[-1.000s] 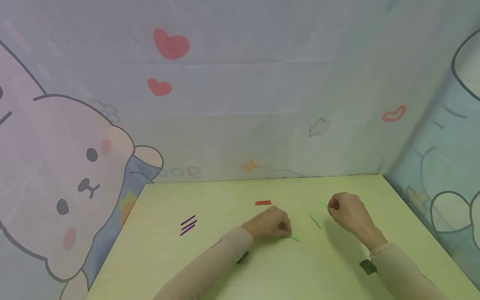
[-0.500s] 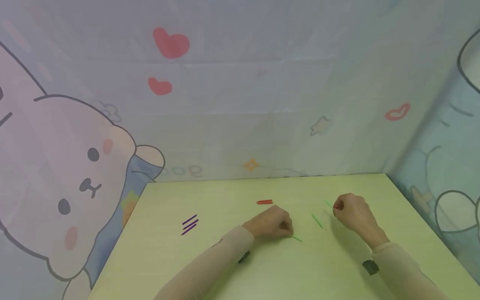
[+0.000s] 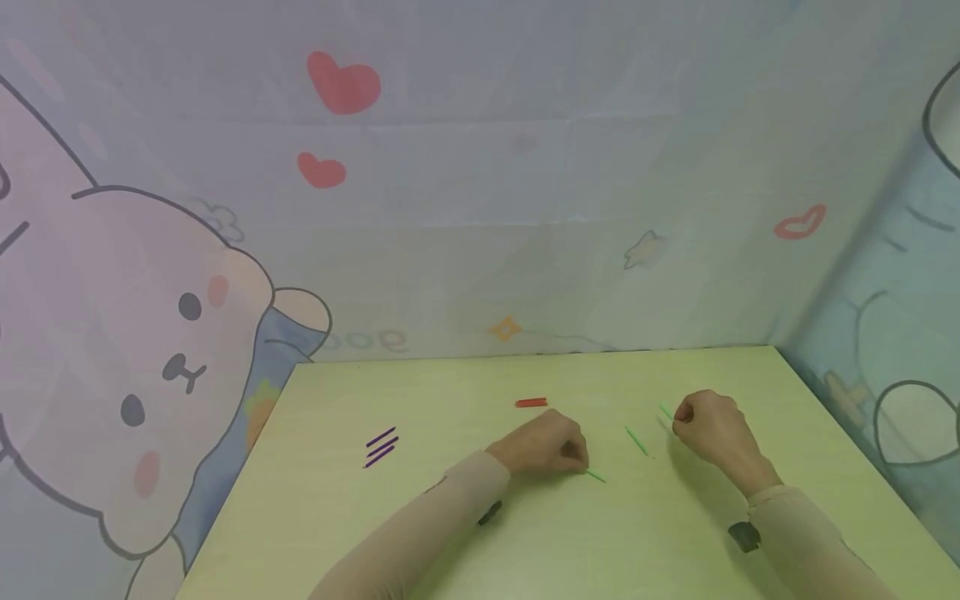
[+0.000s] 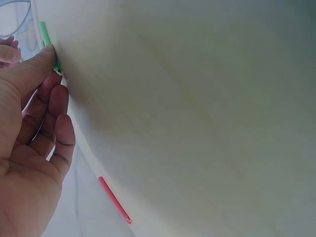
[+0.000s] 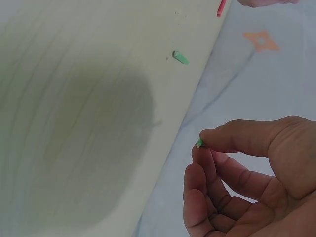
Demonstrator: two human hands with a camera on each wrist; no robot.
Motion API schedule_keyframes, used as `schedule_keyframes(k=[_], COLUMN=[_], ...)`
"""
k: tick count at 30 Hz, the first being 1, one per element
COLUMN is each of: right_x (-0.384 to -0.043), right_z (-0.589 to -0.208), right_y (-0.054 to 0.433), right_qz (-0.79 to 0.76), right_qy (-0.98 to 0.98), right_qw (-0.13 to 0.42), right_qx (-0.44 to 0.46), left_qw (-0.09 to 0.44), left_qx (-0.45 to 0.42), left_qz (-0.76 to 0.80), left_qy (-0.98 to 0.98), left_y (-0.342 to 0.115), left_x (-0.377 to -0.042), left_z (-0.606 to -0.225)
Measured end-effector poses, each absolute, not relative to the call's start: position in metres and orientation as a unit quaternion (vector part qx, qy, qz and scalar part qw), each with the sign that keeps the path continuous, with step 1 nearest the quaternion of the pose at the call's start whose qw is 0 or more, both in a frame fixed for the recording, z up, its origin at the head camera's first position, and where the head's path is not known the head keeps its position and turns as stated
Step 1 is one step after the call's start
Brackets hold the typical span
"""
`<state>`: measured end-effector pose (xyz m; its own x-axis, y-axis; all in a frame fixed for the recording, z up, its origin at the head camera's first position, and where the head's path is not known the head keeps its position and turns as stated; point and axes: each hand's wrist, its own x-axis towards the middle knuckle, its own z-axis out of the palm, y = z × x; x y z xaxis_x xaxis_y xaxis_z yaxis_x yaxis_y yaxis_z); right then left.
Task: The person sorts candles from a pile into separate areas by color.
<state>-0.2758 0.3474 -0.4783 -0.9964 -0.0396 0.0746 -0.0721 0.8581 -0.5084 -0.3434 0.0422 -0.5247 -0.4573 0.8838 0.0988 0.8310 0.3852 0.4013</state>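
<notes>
In the head view my left hand (image 3: 543, 443) is low over the middle of the table, pinching a thin green stick (image 3: 596, 476) between thumb and index finger. The left wrist view shows that green stick (image 4: 45, 32) reaching past the thumb, one end rough. To the right, my right hand (image 3: 716, 429) pinches another green stick (image 3: 666, 411); from the right wrist only its rough tip (image 5: 199, 143) shows at the fingertips. A third green stick (image 3: 637, 441) lies on the table between the hands, seen end-on with crumbs beside it in the right wrist view.
Red sticks (image 3: 531, 402) lie close together behind the left hand. Farther left, three purple sticks (image 3: 383, 447) lie slanted side by side on the pale table (image 3: 300, 517). A printed cloth (image 3: 480, 275) hangs right behind the table's back edge.
My right hand has moved slightly right with its green stick, away from the one on the table. The left hand keeps its place and hold. The head view has shifted a little.
</notes>
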Motion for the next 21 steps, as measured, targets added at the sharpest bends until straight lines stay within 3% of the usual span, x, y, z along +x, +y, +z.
schedule_keyframes(k=[21], right_x=[-0.28], right_z=[-0.507], right_y=[0.35], right_qz=[0.252], right_qy=[-0.967], right_qw=[-0.026], right_qx=[0.008], left_qw=[0.065], left_qx=[0.512], left_qz=[0.201], left_qy=[0.832], left_y=[0.043], left_x=[-0.342], left_z=[-0.524])
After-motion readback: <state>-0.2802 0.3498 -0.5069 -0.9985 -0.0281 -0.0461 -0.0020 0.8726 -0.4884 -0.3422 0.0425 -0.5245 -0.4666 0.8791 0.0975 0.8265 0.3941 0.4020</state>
